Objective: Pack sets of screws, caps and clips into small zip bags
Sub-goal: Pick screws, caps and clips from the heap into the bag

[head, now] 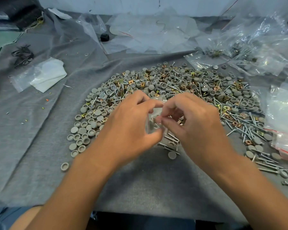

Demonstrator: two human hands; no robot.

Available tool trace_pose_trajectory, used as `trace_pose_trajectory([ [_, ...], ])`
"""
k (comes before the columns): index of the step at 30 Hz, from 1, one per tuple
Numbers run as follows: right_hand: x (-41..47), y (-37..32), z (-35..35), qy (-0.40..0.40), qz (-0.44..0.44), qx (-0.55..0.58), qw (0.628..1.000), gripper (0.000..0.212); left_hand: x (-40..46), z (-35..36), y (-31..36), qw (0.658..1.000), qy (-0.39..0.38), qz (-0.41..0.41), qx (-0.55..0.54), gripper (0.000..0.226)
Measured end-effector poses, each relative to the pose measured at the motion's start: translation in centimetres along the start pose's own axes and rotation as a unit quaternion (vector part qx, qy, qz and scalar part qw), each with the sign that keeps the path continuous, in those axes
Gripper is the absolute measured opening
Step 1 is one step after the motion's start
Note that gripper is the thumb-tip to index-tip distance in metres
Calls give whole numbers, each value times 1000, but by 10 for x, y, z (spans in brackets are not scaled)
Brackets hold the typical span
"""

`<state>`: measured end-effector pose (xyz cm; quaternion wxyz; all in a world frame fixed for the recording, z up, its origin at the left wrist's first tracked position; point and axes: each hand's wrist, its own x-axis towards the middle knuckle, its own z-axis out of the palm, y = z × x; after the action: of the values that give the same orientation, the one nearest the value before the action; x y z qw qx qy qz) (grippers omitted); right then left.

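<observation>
Clear plastic zip bag (pixel 154 117) is pinched in the grip of left hand (pixel 131 123) and right hand (pixel 194 120); grey caps (pixel 83 130) and screws (pixel 246 128) are heaped behind on the tabletop (pixel 40 146).

Centre: a heap of caps, screws and clips (pixel 171 90) lay on the desk (pixel 40 130).
Lower centre: left hand (pixel 131 120) and right hand (pixel 193 118) met over the heap's near edge, a small zip bag (pixel 154 113) between them.
Left of frame: a folded sheet (pixel 47 75).
Upper right: loose plastic bags (pixel 256 47).
Upper left: black ties (pixel 22 55).
</observation>
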<state>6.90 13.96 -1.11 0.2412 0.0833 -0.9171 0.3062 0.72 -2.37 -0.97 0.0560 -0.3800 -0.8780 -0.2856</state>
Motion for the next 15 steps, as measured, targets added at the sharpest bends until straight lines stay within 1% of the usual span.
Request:
trace_pose_trajectory([
  [2,1,1,-6,26,29,7,999,16,0,0,1,1000,4,-3,-5,54],
  [3,2,4,-12,12,51,17,998,17,-1,-1,1,1000,9,-14,-5,56],
  [4,1,9,-19,-28,80,23,996,17,-1,-3,-1,999,17,-29,-4,58],
  [5,0,14,-25,-97,105,18,990,17,-1,-6,-2,998,33,-45,-4,57],
  [6,-3,19,-30,-187,114,-6,976,17,0,-11,-5,996,65,-59,-10,54],
  [7,-6,22,-32,-272,102,-43,956,21,0,-17,-8,990,118,-71,-20,48],
  [8,-9,24,-32,-338,84,-78,934,27,1,-23,-11,979,181,-83,-31,41],
  [9,-12,24,-29,-378,68,-103,918,31,1,-30,-14,966,239,-94,-41,35],
  [10,-14,23,-26,-395,58,-120,909,33,1,-35,-17,954,277,-103,-46,33],
  [11,-15,21,-22,-397,52,-131,907,33,0,-37,-18,952,284,-108,-43,32],
  [12,-15,21,-19,-394,47,-138,908,31,-1,-36,-18,958,263,-109,-35,31],
  [15,-17,24,-16,-382,34,-140,913,23,-3,-21,-14,982,154,-105,-8,34],
])
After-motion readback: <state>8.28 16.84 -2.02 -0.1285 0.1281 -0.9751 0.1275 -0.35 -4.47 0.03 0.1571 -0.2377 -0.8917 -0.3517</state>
